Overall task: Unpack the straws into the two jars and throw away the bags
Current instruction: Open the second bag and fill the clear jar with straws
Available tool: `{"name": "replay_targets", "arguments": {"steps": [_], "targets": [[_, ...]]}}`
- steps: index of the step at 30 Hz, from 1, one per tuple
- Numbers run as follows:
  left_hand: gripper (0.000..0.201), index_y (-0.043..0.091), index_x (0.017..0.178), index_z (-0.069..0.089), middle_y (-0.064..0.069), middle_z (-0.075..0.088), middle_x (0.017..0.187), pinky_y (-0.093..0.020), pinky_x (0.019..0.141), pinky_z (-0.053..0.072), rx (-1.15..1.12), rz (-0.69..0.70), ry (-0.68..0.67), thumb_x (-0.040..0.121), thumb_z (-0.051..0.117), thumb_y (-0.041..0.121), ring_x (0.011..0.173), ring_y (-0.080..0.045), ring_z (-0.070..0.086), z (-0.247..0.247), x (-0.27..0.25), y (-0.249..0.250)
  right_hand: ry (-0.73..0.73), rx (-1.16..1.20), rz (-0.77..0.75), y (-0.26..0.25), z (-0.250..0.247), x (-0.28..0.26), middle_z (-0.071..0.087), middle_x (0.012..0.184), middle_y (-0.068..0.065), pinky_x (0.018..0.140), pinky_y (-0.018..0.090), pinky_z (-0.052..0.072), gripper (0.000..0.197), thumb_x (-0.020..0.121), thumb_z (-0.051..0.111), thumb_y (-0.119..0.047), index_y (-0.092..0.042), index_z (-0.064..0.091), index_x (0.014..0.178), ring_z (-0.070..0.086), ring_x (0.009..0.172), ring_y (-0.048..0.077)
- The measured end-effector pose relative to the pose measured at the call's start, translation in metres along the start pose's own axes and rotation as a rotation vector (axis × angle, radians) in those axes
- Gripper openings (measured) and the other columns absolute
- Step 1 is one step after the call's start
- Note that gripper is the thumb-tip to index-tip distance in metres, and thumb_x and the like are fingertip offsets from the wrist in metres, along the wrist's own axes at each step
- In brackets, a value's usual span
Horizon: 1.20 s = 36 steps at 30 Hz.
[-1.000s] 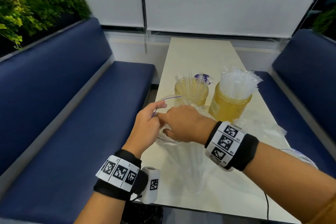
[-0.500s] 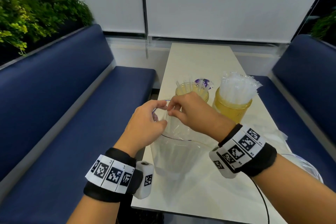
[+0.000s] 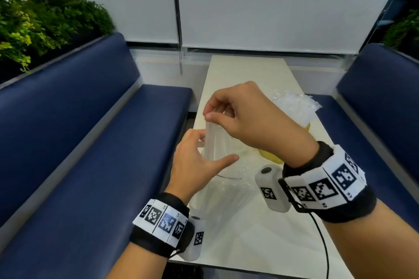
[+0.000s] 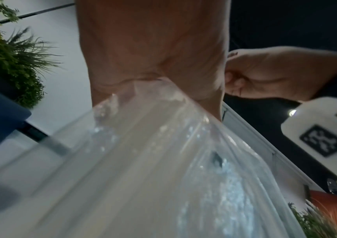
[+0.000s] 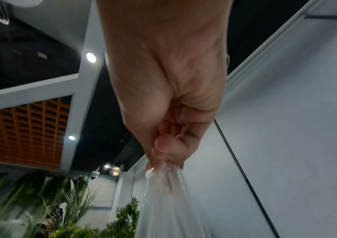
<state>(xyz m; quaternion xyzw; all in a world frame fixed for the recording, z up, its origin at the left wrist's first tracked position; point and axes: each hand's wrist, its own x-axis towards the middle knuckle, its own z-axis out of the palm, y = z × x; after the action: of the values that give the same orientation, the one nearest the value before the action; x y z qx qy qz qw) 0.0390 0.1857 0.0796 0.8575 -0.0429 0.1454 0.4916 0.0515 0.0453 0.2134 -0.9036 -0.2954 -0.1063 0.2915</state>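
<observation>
So from my head cam, my right hand [image 3: 247,120] is up above the table [image 3: 254,229], thumb and fingers pinched on the top end of a clear plastic bag [image 3: 213,140] that hangs down toward the tabletop. My left hand [image 3: 195,161] is just below it, fingers curled around the bag's upper part with the thumb sticking out to the right. Behind my right hand, farther along the table, there's a yellow jar [image 3: 271,156] mostly hidden by my wrist, with a bundle of clear straws [image 3: 294,106] poking up from it. More crumpled plastic [image 3: 233,172] lies on the table right under my hands.

Left wrist cam: my palm [image 4: 153,53] with the bag [image 4: 163,161] running out of it toward the lens, pretty blurry. My right hand [image 4: 275,72] is off to the side, closed up.

Right wrist cam: fingertips [image 5: 167,145] squeezed tight on the bunched end of the bag [image 5: 169,193], which trails away below.
</observation>
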Motion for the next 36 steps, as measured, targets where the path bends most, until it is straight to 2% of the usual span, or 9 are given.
{"name": "replay_targets", "arguments": {"steps": [3, 9, 12, 14, 20, 24, 30, 33, 36], "targets": [[0.040, 0.033, 0.091, 0.058, 0.014, 0.055, 0.084, -0.015, 0.063, 0.039, 0.032, 0.066, 0.067, 0.071, 0.076, 0.063, 0.076, -0.006, 0.054, 0.006, 0.002, -0.003, 0.017, 0.027, -0.020, -0.003, 0.003, 0.003, 0.065, 0.072, -0.015, 0.069, 0.004, 0.044, 0.008, 0.090, 0.071, -0.020, -0.016, 0.077, 0.093, 0.058, 0.063, -0.004], [0.035, 0.027, 0.092, 0.060, 0.006, 0.063, 0.083, -0.038, 0.061, 0.057, -0.049, 0.016, 0.081, 0.068, 0.068, 0.051, 0.073, -0.014, 0.063, 0.012, 0.005, -0.008, 0.047, 0.170, 0.041, 0.003, 0.015, 0.008, 0.065, 0.070, -0.010, 0.051, 0.009, 0.049, 0.007, 0.090, 0.072, -0.018, -0.013, 0.076, 0.092, 0.058, 0.055, -0.003], [0.034, 0.027, 0.092, 0.063, 0.005, 0.064, 0.082, -0.033, 0.059, 0.054, -0.103, 0.027, 0.068, 0.073, 0.070, 0.054, 0.071, -0.014, 0.063, 0.013, 0.008, -0.012, 0.083, 0.260, 0.092, 0.005, 0.022, 0.008, 0.068, 0.073, 0.001, 0.045, 0.026, 0.057, 0.006, 0.090, 0.071, -0.016, -0.012, 0.076, 0.091, 0.060, 0.051, 0.006], [0.030, 0.025, 0.088, 0.064, 0.004, 0.063, 0.076, -0.031, 0.055, 0.049, -0.125, 0.005, 0.055, 0.077, 0.070, 0.052, 0.063, -0.014, 0.059, 0.013, 0.010, -0.016, 0.117, 0.268, 0.100, 0.007, 0.028, 0.008, 0.067, 0.073, -0.002, 0.050, 0.022, 0.056, 0.006, 0.089, 0.072, -0.018, -0.014, 0.076, 0.091, 0.061, 0.052, 0.006], [0.024, 0.032, 0.110, 0.061, 0.006, 0.071, 0.098, -0.043, 0.072, 0.059, -0.082, 0.028, 0.025, 0.091, 0.058, 0.047, 0.089, -0.014, 0.069, 0.010, 0.014, -0.017, 0.217, 0.409, 0.242, 0.011, 0.047, 0.002, 0.059, 0.093, -0.016, 0.067, 0.012, 0.042, 0.057, 0.070, 0.080, -0.057, -0.029, 0.060, 0.116, 0.056, 0.070, -0.006], [0.010, 0.036, 0.089, 0.056, 0.002, 0.061, 0.085, -0.043, 0.058, 0.055, -0.023, 0.090, 0.001, 0.089, 0.049, 0.028, 0.073, -0.015, 0.061, 0.009, 0.014, -0.010, 0.070, -0.020, 0.233, 0.014, 0.068, -0.003, 0.049, 0.086, -0.014, 0.066, 0.025, 0.042, 0.061, 0.058, 0.070, -0.080, -0.033, 0.047, 0.091, 0.051, 0.078, 0.006], [0.008, 0.030, 0.082, 0.059, 0.007, 0.066, 0.078, -0.031, 0.056, 0.054, -0.159, -0.058, 0.027, 0.081, 0.065, 0.025, 0.068, -0.006, 0.061, 0.006, 0.008, -0.006, 0.206, -0.024, 0.165, 0.026, 0.097, 0.004, 0.058, 0.068, -0.005, 0.059, 0.037, 0.053, 0.020, 0.080, 0.062, -0.040, -0.022, 0.055, 0.080, 0.059, 0.062, 0.018], [0.020, 0.033, 0.093, 0.060, 0.012, 0.069, 0.085, -0.024, 0.061, 0.052, -0.206, -0.054, 0.006, 0.080, 0.074, 0.024, 0.074, 0.001, 0.064, 0.004, 0.007, -0.008, 0.239, 0.046, 0.140, 0.023, 0.092, 0.009, 0.057, 0.061, -0.002, 0.055, 0.040, 0.052, 0.016, 0.081, 0.060, -0.030, -0.015, 0.057, 0.076, 0.058, 0.056, 0.018], [0.033, 0.026, 0.091, 0.060, 0.010, 0.065, 0.091, -0.032, 0.067, 0.055, -0.136, -0.054, -0.001, 0.074, 0.084, 0.042, 0.081, -0.006, 0.064, 0.003, 0.005, -0.012, 0.297, 0.063, 0.094, 0.012, 0.066, 0.023, 0.055, 0.055, 0.000, 0.051, 0.040, 0.049, 0.018, 0.080, 0.058, -0.026, -0.011, 0.057, 0.071, 0.055, 0.050, 0.019]]}}
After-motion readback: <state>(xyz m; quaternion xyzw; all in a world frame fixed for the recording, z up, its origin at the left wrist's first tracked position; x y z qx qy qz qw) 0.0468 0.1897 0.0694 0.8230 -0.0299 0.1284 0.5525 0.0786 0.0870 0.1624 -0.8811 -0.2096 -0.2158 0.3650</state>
